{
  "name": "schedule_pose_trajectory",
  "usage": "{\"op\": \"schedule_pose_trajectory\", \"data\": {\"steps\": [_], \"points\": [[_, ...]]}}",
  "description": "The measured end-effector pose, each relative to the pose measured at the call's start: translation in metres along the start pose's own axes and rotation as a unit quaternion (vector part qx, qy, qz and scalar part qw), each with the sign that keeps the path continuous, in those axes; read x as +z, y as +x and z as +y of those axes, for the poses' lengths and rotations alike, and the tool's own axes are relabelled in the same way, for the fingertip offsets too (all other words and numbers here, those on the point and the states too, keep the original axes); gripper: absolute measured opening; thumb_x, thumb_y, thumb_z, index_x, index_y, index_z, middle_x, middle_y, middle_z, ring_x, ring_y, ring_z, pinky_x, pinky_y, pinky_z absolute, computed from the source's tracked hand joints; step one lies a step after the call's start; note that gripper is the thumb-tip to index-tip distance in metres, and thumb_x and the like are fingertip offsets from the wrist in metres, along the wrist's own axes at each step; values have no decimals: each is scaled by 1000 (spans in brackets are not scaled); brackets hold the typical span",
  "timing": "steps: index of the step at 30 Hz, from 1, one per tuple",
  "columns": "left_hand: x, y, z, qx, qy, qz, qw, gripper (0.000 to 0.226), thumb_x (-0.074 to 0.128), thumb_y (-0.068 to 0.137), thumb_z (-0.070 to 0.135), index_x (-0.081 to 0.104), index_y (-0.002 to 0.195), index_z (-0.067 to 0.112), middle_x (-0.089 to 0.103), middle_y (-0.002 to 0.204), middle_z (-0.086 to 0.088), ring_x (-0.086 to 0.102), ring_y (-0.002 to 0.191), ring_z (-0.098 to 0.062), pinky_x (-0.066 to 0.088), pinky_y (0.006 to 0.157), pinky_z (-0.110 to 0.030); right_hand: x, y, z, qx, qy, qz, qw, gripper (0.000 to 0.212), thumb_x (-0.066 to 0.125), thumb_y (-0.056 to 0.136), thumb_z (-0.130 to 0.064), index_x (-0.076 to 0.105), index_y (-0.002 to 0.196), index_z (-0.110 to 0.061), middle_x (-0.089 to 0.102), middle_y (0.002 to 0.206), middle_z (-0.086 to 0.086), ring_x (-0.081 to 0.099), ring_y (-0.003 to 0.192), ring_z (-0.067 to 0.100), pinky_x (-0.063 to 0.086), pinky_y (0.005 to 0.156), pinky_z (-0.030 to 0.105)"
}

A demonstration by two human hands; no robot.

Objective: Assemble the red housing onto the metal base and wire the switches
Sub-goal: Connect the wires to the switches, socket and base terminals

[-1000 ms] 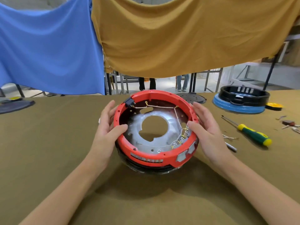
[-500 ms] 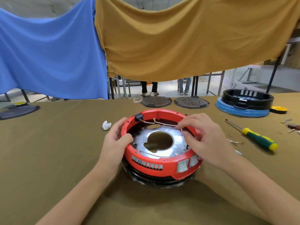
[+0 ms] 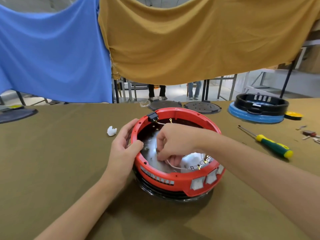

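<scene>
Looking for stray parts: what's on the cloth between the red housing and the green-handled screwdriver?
In the head view, the stretch of table cloth between the red housing and the screwdriver looks bare; the right forearm crosses its nearer part.

The left hand (image 3: pixel 123 149) gripped the rim of the red housing (image 3: pixel 174 177) on the tabletop (image 3: pixel 52 153). The right hand (image 3: pixel 174 144) reached inside and pinched a white wire (image 3: pixel 173 166) above the metal base (image 3: pixel 152 156). A screwdriver (image 3: pixel 270 144) lay well apart.

No legible text; label strip on red housing (image 3: pixel 176 177) too blurred.
</scene>
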State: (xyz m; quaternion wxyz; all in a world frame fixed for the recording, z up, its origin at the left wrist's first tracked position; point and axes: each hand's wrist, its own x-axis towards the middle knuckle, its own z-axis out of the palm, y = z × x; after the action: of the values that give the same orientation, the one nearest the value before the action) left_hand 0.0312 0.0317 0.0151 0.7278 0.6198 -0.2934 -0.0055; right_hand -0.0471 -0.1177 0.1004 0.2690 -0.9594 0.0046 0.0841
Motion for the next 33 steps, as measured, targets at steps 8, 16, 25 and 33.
{"op": "schedule_pose_trajectory", "data": {"steps": [8,16,25,33], "points": [[0,0,1,-29,-1,3,1000,62,55,71,11,61,130,28,71,120,7,67,112,-14,54,91,-33,-11,-14,5,-11,73,32,997,32,69,90,-39,69,92,-7,76,75,4,74,67,16,57,59,20],[-9,10,-7,-103,-16,64,992,41,63,66,12,71,104,25,74,96,9,69,96,-18,54,82,-35,-46,-39,79,6,209,377,902,11,62,95,-22,69,92,-15,71,80,1,67,72,10,55,66,22],[-8,7,-15,-55,49,119,990,37,56,83,-1,72,88,32,72,93,7,65,89,-12,49,75,-31,-4,-30,168,164,245,502,813,12,56,93,-12,67,95,-17,69,91,4,64,87,18,51,76,32],[-2,0,-13,-23,149,135,979,27,53,92,14,62,92,39,43,117,5,55,110,-19,49,90,-40,-4,-43,187,263,8,323,909,7,66,89,-21,69,95,-21,67,92,-1,62,83,15,51,76,30]]}}
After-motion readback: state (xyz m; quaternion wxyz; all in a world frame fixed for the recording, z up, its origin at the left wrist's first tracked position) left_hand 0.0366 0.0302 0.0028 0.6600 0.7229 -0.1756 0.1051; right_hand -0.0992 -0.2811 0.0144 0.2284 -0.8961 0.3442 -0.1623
